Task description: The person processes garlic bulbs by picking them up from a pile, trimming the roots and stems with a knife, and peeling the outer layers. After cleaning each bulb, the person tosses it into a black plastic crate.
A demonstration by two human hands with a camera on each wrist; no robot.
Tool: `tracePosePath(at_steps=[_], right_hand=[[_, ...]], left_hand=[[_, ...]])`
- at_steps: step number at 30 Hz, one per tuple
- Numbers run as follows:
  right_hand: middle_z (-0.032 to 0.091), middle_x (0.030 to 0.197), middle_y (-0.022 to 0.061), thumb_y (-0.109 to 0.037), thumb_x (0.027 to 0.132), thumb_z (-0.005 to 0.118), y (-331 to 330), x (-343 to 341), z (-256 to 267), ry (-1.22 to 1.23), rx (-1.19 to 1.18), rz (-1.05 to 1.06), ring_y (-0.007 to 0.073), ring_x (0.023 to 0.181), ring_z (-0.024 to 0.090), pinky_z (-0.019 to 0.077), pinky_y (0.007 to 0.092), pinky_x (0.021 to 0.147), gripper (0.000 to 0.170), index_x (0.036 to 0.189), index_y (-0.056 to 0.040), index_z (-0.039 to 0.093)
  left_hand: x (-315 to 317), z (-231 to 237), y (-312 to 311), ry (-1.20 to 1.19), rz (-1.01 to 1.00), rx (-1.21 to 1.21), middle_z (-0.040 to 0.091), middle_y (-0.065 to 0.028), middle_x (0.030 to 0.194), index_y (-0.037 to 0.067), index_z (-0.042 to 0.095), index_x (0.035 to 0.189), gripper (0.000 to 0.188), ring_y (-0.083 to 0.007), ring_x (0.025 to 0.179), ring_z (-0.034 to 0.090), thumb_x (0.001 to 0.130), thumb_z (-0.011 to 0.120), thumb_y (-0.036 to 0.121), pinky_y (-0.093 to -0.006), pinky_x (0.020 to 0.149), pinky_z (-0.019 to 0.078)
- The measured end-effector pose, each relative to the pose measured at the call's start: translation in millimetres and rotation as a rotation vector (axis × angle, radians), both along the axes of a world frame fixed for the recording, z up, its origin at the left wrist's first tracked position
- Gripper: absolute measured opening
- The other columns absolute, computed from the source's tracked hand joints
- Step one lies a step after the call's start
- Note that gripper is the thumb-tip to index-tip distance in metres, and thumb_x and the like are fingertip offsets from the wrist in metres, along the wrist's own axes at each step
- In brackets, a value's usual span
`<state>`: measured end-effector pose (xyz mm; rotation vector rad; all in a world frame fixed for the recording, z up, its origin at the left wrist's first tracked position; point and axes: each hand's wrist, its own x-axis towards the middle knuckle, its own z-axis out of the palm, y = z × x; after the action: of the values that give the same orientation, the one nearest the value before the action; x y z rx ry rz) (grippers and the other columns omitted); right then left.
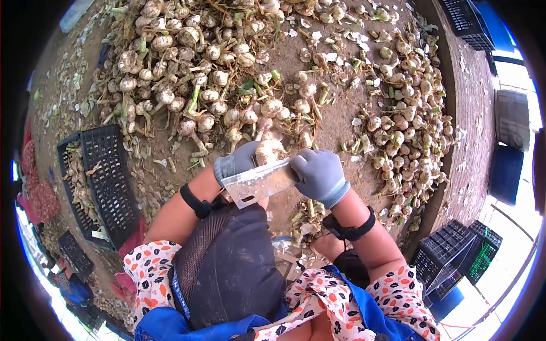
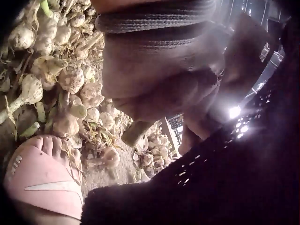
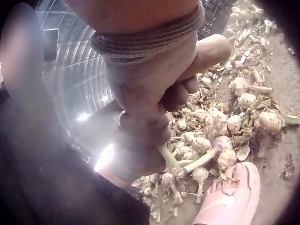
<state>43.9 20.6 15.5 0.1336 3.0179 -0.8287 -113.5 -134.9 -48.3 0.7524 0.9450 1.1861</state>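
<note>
My gloved right hand (image 1: 321,175) grips the handle of a cleaver (image 1: 259,184), whose broad blade has a slot near its far corner. The blade points left, across the front of my gloved left hand (image 1: 238,162). That left hand holds a garlic bulb (image 1: 270,152) just above the blade's upper edge; the blade hides most of its fingers. In the right wrist view the rounded butt of the cleaver handle (image 3: 213,49) sticks out of the fist. Both hands are close together over my lap. Shadow covers much of the left hand (image 2: 159,75) in the left wrist view.
A large heap of garlic (image 1: 187,68) lies ahead, with another pile (image 1: 412,125) to the right along a wooden board (image 1: 449,113). A black crate (image 1: 105,176) stands at left, more crates (image 1: 443,250) at right. A pink-shod foot (image 3: 229,199) is below.
</note>
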Motion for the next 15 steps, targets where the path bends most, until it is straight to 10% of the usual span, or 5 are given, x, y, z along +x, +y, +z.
tracePosePath(at_steps=[3,4,6,12,15], right_hand=[[0.058,0.074,0.0090,-0.014,0.066,0.062,3.8,-2.1,-5.3,-0.221,0.110,-0.096,0.0307,0.064,0.058,0.0472,0.0407,0.057,0.014,0.078,-0.0122,0.056],[0.059,0.074,0.0107,-0.015,0.069,0.062,10.3,-2.3,-23.1,-0.377,0.145,-0.224,0.0318,0.066,0.059,0.0481,0.0417,0.059,0.010,0.078,-0.0118,0.057],[0.063,0.077,0.0144,-0.020,0.079,0.056,40.3,14.7,-60.9,-0.140,0.132,-0.637,0.0356,0.076,0.061,0.0503,0.0439,0.066,0.013,0.079,-0.0075,0.061],[0.058,0.071,0.0185,-0.023,0.075,0.064,29.7,46.0,-71.5,-0.243,-0.303,-0.688,0.0379,0.068,0.056,0.0460,0.0392,0.062,0.019,0.077,-0.0052,0.056],[0.054,0.062,0.0075,-0.022,0.075,0.066,27.1,56.1,-81.9,-0.377,-0.662,-0.711,0.0175,0.059,0.053,0.0439,0.0327,0.057,0.021,0.076,-0.0040,0.055]], left_hand=[[-1.2,18.5,3.9,-0.863,0.050,-0.528,0.061,-0.0075,0.113,0.003,0.053,0.122,0.046,-0.0153,0.103,0.058,0.080,0.067,0.013,-0.0306,0.088,0.0482],[0.8,14.3,-0.2,-0.864,0.046,-0.532,0.061,-0.0075,0.113,0.003,0.053,0.122,0.046,-0.0153,0.103,0.058,0.080,0.067,0.013,-0.0306,0.088,0.0482],[-1.1,2.3,-6.9,0.122,-0.039,0.109,0.057,-0.0058,0.120,0.003,0.047,0.127,0.065,-0.0140,0.107,0.055,0.071,0.078,0.010,-0.0313,0.092,0.0451],[0.9,-2.4,-7.9,-0.424,0.039,-0.148,0.059,-0.0054,0.114,0.005,0.054,0.119,0.051,-0.0141,0.103,0.056,0.072,0.073,0.002,-0.0286,0.087,0.0447],[-3.8,25.4,15.1,0.851,-0.044,0.295,0.059,-0.0038,0.090,0.014,0.066,0.086,0.027,-0.0227,0.083,0.060,0.060,0.067,0.010,-0.0334,0.073,0.0467]])
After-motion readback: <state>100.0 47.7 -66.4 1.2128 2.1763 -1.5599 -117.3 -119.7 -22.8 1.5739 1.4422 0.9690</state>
